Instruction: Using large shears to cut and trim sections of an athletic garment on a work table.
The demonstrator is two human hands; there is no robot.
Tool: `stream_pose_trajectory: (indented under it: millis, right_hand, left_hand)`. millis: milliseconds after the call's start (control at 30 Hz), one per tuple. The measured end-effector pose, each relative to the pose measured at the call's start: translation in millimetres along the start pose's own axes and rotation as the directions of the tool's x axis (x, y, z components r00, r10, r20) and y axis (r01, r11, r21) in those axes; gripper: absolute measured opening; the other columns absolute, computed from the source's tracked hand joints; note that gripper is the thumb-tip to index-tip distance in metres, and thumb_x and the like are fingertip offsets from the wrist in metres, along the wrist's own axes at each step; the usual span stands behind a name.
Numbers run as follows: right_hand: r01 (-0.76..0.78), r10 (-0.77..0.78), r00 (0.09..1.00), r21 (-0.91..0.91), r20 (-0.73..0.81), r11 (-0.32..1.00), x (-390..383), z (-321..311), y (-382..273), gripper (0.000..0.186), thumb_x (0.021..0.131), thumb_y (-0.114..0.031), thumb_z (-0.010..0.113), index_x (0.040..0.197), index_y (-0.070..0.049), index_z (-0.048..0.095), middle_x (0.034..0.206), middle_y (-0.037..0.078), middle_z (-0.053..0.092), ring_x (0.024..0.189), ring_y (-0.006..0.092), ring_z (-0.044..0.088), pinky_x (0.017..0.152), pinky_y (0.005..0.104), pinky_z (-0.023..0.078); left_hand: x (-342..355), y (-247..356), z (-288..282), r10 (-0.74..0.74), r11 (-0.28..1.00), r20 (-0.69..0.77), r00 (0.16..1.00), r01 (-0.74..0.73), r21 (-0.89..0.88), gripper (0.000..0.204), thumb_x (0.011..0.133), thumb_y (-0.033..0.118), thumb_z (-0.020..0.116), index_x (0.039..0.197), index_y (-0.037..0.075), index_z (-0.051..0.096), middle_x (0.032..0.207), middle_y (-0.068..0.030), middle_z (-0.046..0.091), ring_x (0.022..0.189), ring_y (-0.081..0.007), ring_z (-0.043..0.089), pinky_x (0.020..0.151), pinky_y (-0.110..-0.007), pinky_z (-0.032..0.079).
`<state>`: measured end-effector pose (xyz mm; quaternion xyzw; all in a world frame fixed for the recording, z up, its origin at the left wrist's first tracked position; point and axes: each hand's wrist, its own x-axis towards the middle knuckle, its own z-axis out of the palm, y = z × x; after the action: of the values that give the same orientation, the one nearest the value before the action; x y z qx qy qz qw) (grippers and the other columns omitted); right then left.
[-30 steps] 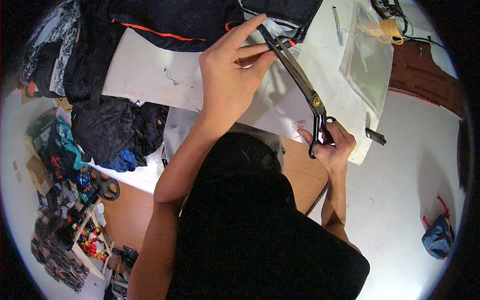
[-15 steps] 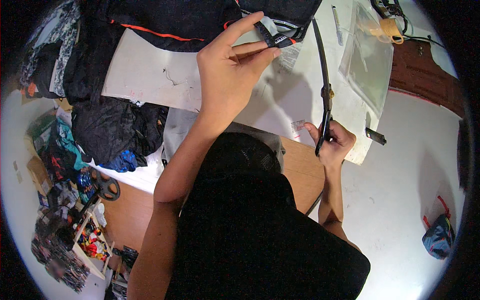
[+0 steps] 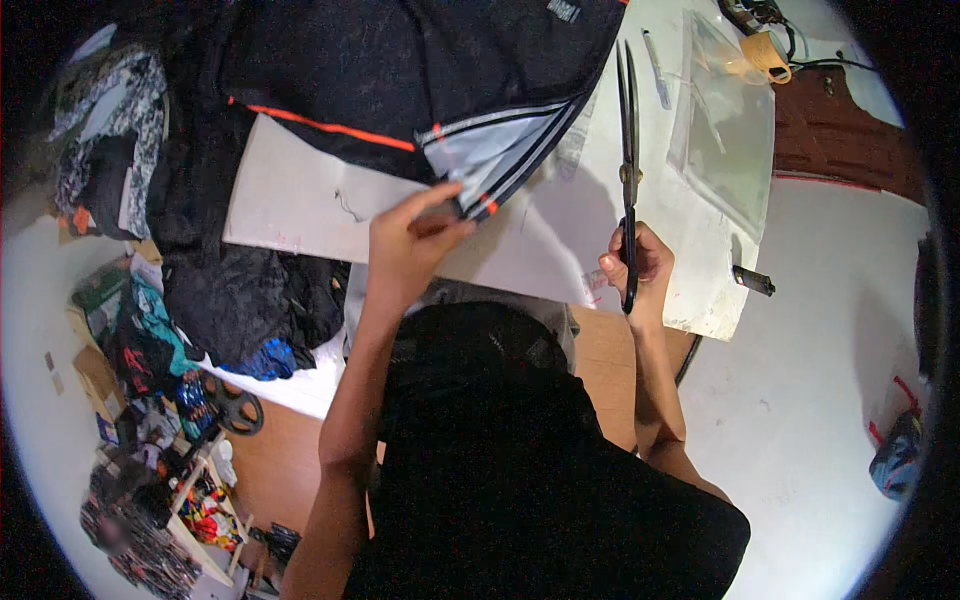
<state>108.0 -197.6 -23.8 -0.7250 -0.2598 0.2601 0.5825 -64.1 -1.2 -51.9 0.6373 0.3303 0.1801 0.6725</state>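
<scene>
A black garment [image 3: 330, 60] with orange trim and a grey-and-white striped panel spreads over the far part of the white table. My left hand [image 3: 410, 250] pinches the garment's lower corner, at the tip of the light panel; the fingertips are slightly blurred. In my right hand [image 3: 648, 268] are large black scissors [image 3: 630, 150], gripped by the handles. Their long blades point away from me, nearly together, over the table to the right of the garment.
Right of the scissors lie a pen [image 3: 657, 68], a clear plastic sheet [image 3: 730, 130] and a tan tape roll [image 3: 766, 57]. A small black object [image 3: 753, 281] sits at the table's right edge. Dark cloth [image 3: 250, 310] is heaped at left, above a wooden crate [image 3: 215, 520].
My left hand has come down toward me with the garment's corner, and the striped panel now lies spread out. The scissors have shifted slightly left and stand straighter.
</scene>
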Motion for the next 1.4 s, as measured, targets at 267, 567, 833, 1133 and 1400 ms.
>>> stream_pose_trajectory:
  millis: [267, 567, 833, 1133, 1400]
  right_hand:
    - [-0.247, 0.257, 0.961, 0.1, -0.1, 0.964, 6.7, -9.4, 0.2, 0.029, 0.073, -0.012, 0.075, 0.064, -0.003, 0.049, 0.054, -0.003, 0.044, 0.044, 0.0028, 0.038, 0.038, 0.0195, 0.031]
    - [-0.125, 0.129, 0.986, 0.051, -0.102, 0.991, 8.1, -4.1, 29.2, 0.032, 0.074, -0.013, 0.075, 0.06, -0.005, 0.047, 0.053, -0.003, 0.045, 0.041, 0.0027, 0.04, 0.036, 0.0188, 0.028]
    - [-0.05, 0.105, 0.984, 0.347, -0.141, 0.936, 24.8, 3.6, 44.0, 0.027, 0.077, -0.023, 0.071, 0.077, -0.005, 0.05, 0.061, -0.003, 0.048, 0.047, 0.0039, 0.042, 0.041, 0.0187, 0.035]
    - [0.006, 0.057, 0.988, 0.408, -0.141, 0.913, 19.3, 4.8, 53.4, 0.029, 0.078, -0.02, 0.071, 0.071, -0.003, 0.048, 0.058, -0.002, 0.044, 0.044, 0.0048, 0.041, 0.038, 0.0199, 0.032]
    - [0.023, -0.02, 1.0, 0.305, -0.015, 0.952, 22.4, -11.8, 55.0, 0.029, 0.076, -0.022, 0.071, 0.071, -0.003, 0.051, 0.057, -0.002, 0.046, 0.045, 0.0047, 0.043, 0.04, 0.0194, 0.034]
  left_hand:
    - [6.1, -14.9, -79.3, 0.035, 0.991, -0.28, 0.959, 0.003, 0.132, 0.034, 0.077, -0.007, 0.06, 0.11, -0.003, 0.059, 0.092, -0.0064, 0.063, 0.081, -0.0091, 0.057, 0.071, -0.022, 0.046]
    - [62.5, 26.7, -91.1, 0.757, 0.537, -0.346, 0.554, -0.227, 0.813, 0.028, 0.072, -0.001, 0.064, 0.1, 0.003, 0.062, 0.101, -0.0108, 0.063, 0.095, -0.0265, 0.058, 0.086, -0.036, 0.044]
    - [164.6, 23.0, 92.6, 0.746, 0.469, 0.13, 0.653, -0.654, 0.594, 0.025, 0.074, 0.011, 0.068, 0.097, 0.003, 0.063, 0.101, -0.0097, 0.06, 0.092, -0.0295, 0.055, 0.083, -0.039, 0.043]
    - [187.0, 2.4, 89.9, 0.623, 0.513, 0.202, 0.756, -0.589, 0.624, 0.017, 0.071, 0.006, 0.068, 0.089, 0.005, 0.068, 0.096, -0.0106, 0.058, 0.085, -0.0282, 0.053, 0.077, -0.037, 0.043]
    - [128.7, 9.4, 39.5, 0.598, 0.478, 0.336, 0.728, -0.66, 0.58, 0.019, 0.068, 0.007, 0.071, 0.087, 0.005, 0.069, 0.099, -0.0083, 0.061, 0.089, -0.0256, 0.054, 0.078, -0.034, 0.043]
